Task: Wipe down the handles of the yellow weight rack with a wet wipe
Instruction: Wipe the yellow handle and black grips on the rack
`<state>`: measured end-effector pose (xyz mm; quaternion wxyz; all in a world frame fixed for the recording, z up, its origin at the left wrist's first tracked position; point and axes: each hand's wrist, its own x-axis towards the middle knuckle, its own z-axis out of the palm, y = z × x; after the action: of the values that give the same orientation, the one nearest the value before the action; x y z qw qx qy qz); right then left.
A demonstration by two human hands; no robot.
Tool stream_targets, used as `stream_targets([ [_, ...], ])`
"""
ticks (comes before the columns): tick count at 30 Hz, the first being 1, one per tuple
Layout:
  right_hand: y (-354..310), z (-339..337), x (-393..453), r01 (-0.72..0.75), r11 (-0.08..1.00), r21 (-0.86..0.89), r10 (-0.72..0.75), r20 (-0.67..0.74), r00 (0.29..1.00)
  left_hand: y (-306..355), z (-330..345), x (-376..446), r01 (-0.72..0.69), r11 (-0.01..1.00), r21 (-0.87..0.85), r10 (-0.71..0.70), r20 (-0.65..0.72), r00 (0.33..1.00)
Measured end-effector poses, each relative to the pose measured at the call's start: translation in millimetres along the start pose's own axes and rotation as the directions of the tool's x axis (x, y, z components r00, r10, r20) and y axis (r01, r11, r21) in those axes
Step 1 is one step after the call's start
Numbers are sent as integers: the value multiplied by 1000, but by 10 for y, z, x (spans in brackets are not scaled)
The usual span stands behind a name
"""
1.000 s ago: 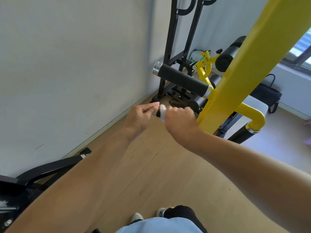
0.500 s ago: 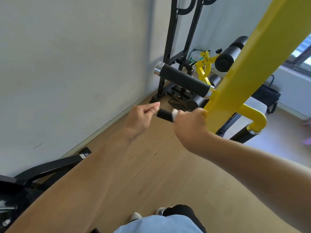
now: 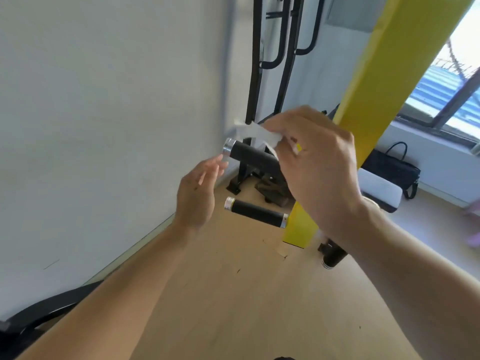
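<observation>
A yellow rack post (image 3: 384, 81) runs up the right side of the head view, with two black foam handles with silver end caps sticking out to the left. My right hand (image 3: 319, 165) pinches a white wet wipe (image 3: 255, 133) just above the upper handle (image 3: 249, 154). Its palm covers that handle's inner end. The lower handle (image 3: 255, 213) is bare. My left hand (image 3: 198, 194) hovers with relaxed fingers left of both handles, its fingertips near the upper silver cap, holding nothing.
A white wall (image 3: 104, 126) stands close on the left. A black frame (image 3: 280, 61) rises behind the handles. A black bag (image 3: 392, 170) and a white pad (image 3: 379, 188) lie under the window at right. Another black grip (image 3: 333, 257) hangs low beside the post. The floor is wood.
My right hand left the lower handle and rose with the wipe to above the upper handle. My left hand let go of the lower handle's end and opened. The view tilted up.
</observation>
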<state>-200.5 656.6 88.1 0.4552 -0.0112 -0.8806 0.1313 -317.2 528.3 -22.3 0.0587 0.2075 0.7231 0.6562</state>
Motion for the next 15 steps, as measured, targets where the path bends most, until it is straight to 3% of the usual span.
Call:
stream_targets([
  [1, 39, 17, 64, 24, 998, -56, -25, -17, 1000, 84, -1, 49, -24, 999, -45, 23, -21, 1000],
  [3, 45, 127, 115, -14, 995, -99, 29, 147, 989, 244, 5, 130, -61, 993, -103, 56, -52, 997],
  [5, -20, 261, 27, -92, 985, -147, 142, 381, 914, 336, 26, 185, -87, 991, -99, 83, -45, 996],
  [7, -48, 341, -125, -126, 979, -159, 188, 483, 855, 351, 37, 211, -88, 993, -76, 84, -51, 995],
  [11, -63, 286, -200, -215, 972, -97, 234, 518, 823, 377, 42, 224, -98, 995, -26, 98, -33, 995],
  [15, -28, 372, -19, -265, 951, -161, 309, 445, 841, 430, 88, 291, -100, 993, 56, 99, 9, 995],
])
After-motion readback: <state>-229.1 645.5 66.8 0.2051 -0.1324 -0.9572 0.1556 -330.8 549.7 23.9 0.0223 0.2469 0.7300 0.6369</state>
